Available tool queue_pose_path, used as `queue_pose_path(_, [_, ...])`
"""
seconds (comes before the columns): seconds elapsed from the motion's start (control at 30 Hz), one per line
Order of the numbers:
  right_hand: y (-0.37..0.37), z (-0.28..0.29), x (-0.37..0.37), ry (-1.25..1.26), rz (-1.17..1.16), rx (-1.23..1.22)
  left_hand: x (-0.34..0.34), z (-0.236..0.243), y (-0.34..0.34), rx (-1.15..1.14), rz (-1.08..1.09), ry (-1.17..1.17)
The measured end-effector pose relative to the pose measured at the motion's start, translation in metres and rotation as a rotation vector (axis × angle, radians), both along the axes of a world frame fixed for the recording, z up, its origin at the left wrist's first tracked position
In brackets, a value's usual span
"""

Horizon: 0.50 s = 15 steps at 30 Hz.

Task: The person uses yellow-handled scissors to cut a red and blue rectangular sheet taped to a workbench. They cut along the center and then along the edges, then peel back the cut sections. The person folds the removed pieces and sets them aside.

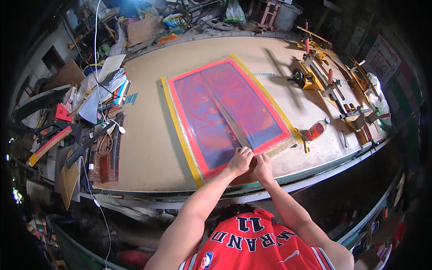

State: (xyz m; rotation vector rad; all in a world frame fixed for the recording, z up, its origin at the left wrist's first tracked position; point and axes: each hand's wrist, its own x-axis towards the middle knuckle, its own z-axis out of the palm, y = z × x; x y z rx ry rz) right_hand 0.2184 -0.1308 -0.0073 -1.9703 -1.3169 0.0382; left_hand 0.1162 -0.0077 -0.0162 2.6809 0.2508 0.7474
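Observation:
A rectangular screen frame lies flat on the board-topped table. Its purple-blue mesh (240, 96) has a red border (180, 128) and yellow strips (176, 130) along both long sides. A long tapering split (233, 123) runs through the mesh and widens toward me, showing the tan surface beneath. At the near end of the split, my left hand (240, 160) pinches the mesh edge on the left. Close beside it, my right hand (263, 168) is closed on the mesh at the near red border. My fingers partly hide where they grip.
On the right stand a bottle with red contents (316, 129), a small wrench (345, 139) and yellow clamp-like tools (315, 74). Tools, bags and a white cable (96, 58) crowd the left. The table's near edge (148, 193) runs below my hands; clutter lines the far side.

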Motion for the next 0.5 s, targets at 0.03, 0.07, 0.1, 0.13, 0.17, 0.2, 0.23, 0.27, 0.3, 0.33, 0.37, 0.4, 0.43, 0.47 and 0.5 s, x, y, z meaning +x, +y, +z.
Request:
queue_pose_path(0.03, [-0.002, 0.001, 0.001, -0.001, -0.007, 0.014, 0.000, 0.003, -0.003, -0.013, -0.012, -0.025])
queue_pose_path(0.07, [-0.003, 0.001, 0.001, -0.003, -0.013, 0.028, 0.000, 0.005, -0.005, -0.029, 0.003, -0.006])
queue_pose_path(0.1, [-0.004, 0.001, 0.001, -0.004, -0.019, 0.042, -0.002, 0.008, -0.008, -0.046, 0.018, 0.012])
queue_pose_path(0.13, [-0.002, 0.001, -0.001, -0.019, -0.035, 0.032, -0.004, 0.011, -0.009, -0.059, 0.038, 0.030])
queue_pose_path(0.17, [-0.001, 0.000, -0.003, -0.035, -0.051, 0.023, -0.004, 0.009, -0.012, -0.061, 0.081, 0.033])
queue_pose_path(0.2, [0.001, -0.001, -0.005, -0.051, -0.067, 0.015, -0.005, 0.007, -0.019, -0.062, 0.123, 0.035])
queue_pose_path(0.23, [0.001, -0.004, -0.006, -0.079, -0.083, -0.051, -0.006, 0.008, -0.023, -0.063, 0.163, 0.041])
queue_pose_path(0.27, [0.001, -0.006, -0.007, -0.103, -0.089, -0.035, -0.006, 0.010, -0.024, -0.042, 0.164, 0.064])
queue_pose_path(0.3, [0.001, -0.009, -0.009, -0.126, -0.096, -0.020, -0.006, 0.011, -0.025, -0.021, 0.165, 0.087])
queue_pose_path(0.33, [0.001, -0.010, -0.010, -0.150, -0.099, -0.008, -0.006, 0.012, -0.026, -0.004, 0.169, 0.110])
queue_pose_path(0.37, [0.001, -0.012, -0.011, -0.163, -0.099, -0.029, -0.005, 0.012, -0.025, 0.013, 0.165, 0.143])
queue_pose_path(0.4, [0.001, -0.013, -0.010, -0.166, -0.092, -0.032, -0.003, 0.013, -0.025, 0.032, 0.161, 0.137])
queue_pose_path(0.43, [0.001, -0.014, -0.009, -0.168, -0.086, -0.036, -0.002, 0.012, -0.024, 0.049, 0.157, 0.132])
queue_pose_path(0.47, [0.001, -0.015, -0.008, -0.170, -0.080, -0.041, -0.001, 0.012, -0.023, 0.067, 0.152, 0.127])
queue_pose_path(0.5, [0.001, -0.016, -0.006, -0.170, -0.070, -0.041, -0.001, 0.011, -0.023, 0.065, 0.147, 0.127])
